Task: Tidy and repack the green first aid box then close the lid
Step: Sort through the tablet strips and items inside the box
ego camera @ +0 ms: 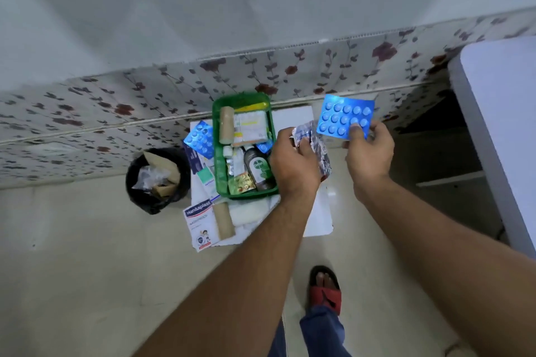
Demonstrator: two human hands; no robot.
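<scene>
The green first aid box (216,136) stands open on a small white table (293,116). It holds a tan bandage roll (226,124), a dark Dettol bottle (259,169), medicine cartons and sachets. My right hand (368,151) holds up a blue blister pack of tablets (343,117), to the right of the box. My left hand (293,166) grips a bunch of silver foil strips (316,142) just right of the box. No lid is in view.
Left of the box lie another blue blister pack (200,139), a Hansaplast packet (200,222), a second tan roll (223,220) and white gauze. A black-lined bin (155,178) stands on the floor to the left. A white cabinet (499,130) is at right. My sandalled foot (324,288) is below.
</scene>
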